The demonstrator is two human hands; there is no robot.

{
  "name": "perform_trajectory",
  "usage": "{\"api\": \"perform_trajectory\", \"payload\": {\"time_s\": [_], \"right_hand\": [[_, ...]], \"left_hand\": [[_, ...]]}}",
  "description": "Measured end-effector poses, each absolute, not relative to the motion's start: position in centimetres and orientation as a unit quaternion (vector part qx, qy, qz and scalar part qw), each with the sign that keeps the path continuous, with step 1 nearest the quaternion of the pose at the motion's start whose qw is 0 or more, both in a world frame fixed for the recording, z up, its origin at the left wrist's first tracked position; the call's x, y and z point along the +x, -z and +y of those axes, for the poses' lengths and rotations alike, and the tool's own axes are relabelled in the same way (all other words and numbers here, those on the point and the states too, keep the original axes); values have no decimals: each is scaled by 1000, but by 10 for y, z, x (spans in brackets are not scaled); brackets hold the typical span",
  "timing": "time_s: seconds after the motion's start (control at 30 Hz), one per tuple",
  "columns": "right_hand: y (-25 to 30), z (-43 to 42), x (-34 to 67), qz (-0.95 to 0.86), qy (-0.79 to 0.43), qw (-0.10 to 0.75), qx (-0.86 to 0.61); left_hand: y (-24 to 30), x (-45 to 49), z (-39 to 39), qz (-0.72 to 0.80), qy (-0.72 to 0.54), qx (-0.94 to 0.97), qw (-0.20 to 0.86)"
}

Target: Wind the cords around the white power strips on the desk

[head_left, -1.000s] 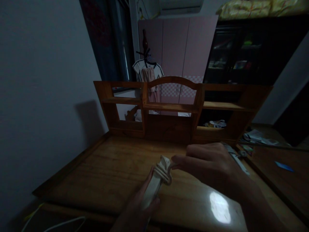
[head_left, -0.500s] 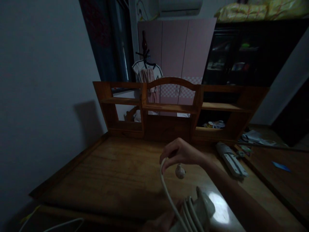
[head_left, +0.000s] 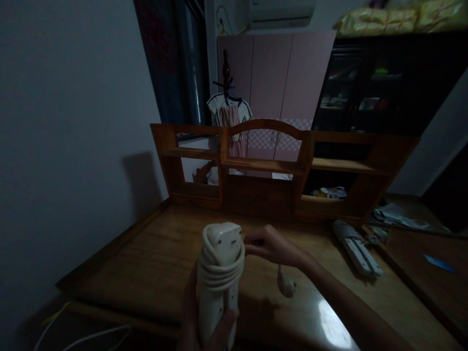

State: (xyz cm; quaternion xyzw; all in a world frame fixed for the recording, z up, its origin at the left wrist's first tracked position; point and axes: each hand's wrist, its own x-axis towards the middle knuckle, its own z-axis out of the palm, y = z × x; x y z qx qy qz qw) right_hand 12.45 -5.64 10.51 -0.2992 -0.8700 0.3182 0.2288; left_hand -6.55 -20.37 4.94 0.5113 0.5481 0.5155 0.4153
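A white power strip (head_left: 218, 307) stands nearly upright in my left hand (head_left: 190, 312), whose fingers and thumb wrap round its lower body. Several turns of its white cord (head_left: 221, 273) are wound about the upper part, and one loop passes over the top end. Just right of the strip, my right hand (head_left: 268, 246) pinches the cord close to the strip's edge. Below that hand the plug (head_left: 285, 285) dangles from a short free length of cord. The pinching fingertips are partly hidden behind the strip.
Under my hands is a wooden bed board (head_left: 153, 253), with a wooden shelf headboard (head_left: 263, 165) behind. A second power strip (head_left: 356, 248) with wound cord lies at right. A blue card (head_left: 438, 262) rests farther right. Another white cord (head_left: 98, 334) shows at lower left.
The power strip has risen and turned upright, its socket face and wound cord now showing. My right hand has come against its side with the cord. The plug hangs lower.
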Motion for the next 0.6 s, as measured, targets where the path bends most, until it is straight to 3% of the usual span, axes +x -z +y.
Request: {"api": "perform_trajectory", "payload": {"time_s": [0.27, 0.47, 0.6], "right_hand": [[-91, -80, 128, -872, -158, 205, -416], [-91, -77, 154, -828, -236, 199, -468], [-87, -85, 157, -831, -160, 204, -493]], "left_hand": [[-32, -67, -170, 560, -578, 330, 494], [-25, -70, -153, 588, -568, 443, 368], [-24, -65, -150, 583, -554, 483, 346]]}}
